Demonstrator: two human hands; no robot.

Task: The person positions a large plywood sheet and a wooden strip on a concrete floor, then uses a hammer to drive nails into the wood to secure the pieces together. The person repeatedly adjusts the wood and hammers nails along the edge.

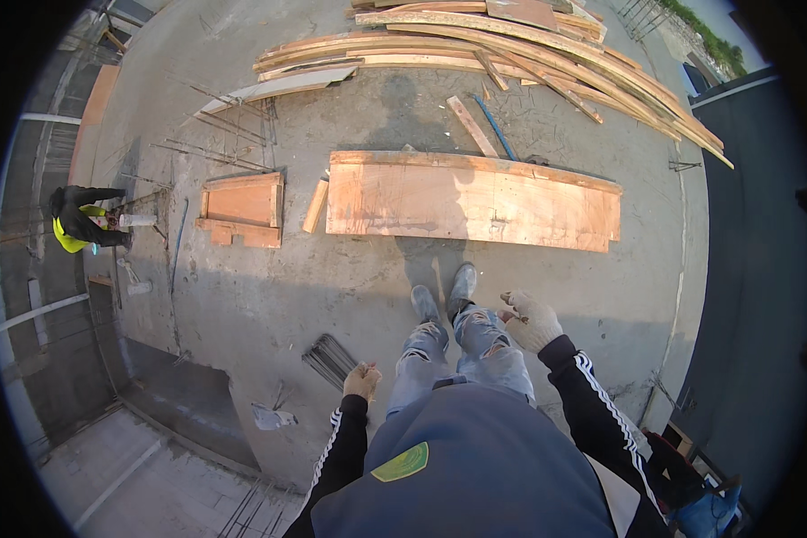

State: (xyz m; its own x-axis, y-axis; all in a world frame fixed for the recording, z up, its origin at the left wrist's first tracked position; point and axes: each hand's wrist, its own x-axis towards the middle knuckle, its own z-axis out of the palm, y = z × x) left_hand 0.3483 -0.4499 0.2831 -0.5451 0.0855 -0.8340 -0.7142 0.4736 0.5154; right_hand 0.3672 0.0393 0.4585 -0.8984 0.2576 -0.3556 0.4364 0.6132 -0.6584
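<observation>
My right hand [534, 323], in a worn pale work glove, hovers beside my right knee. Its fingers are loosely bent and a little apart, and I see nothing in them. Near my left thigh, my left hand [362, 381] has its fingers curled in; what they hold, if anything, is too small to make out. Next to it shows a bundle of thin dark rods [328, 359], seemingly on the floor; whether the hand touches it I cannot tell. A long plywood formwork panel [471, 202], edged with timber, lies ahead of my boots [463, 285].
A smaller wooden panel [242, 206] and a short timber block [316, 206] lie left of the long panel. Long boards [547, 54] are piled beyond. Rebar [215, 157] sticks up at left, near a floor opening [188, 394]. A person in a yellow vest [70, 224] bends at far left.
</observation>
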